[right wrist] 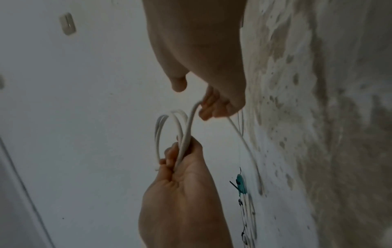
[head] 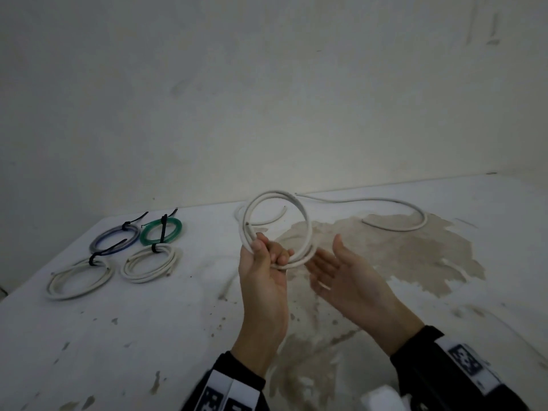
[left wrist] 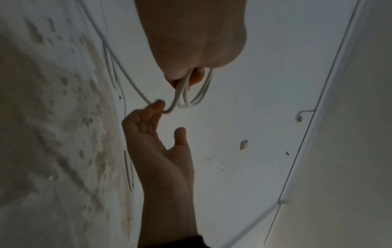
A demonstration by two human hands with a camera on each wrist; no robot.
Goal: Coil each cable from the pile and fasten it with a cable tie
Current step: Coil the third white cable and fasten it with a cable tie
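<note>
I see my left hand (head: 264, 264) holding a white cable (head: 307, 229) up above the table (head: 148, 321). The cable is thick, smooth and bent into a few round loops that stand up like a ring. My fingers and thumb are curled tight round the bottom of the loops. My right hand (head: 347, 274) is just beside it, palm up, fingers out almost straight. Its fingertips (left wrist: 158, 104) touch the cable where it leaves the loops, but they do not grip it. The rest of the cable trails off and lies in a long curve on the table, far back on the right. On the left lie four coils tied with black ties: a green coil (head: 161, 230), a blue coil (head: 115, 238) and two white coils (head: 149, 264).
</note>
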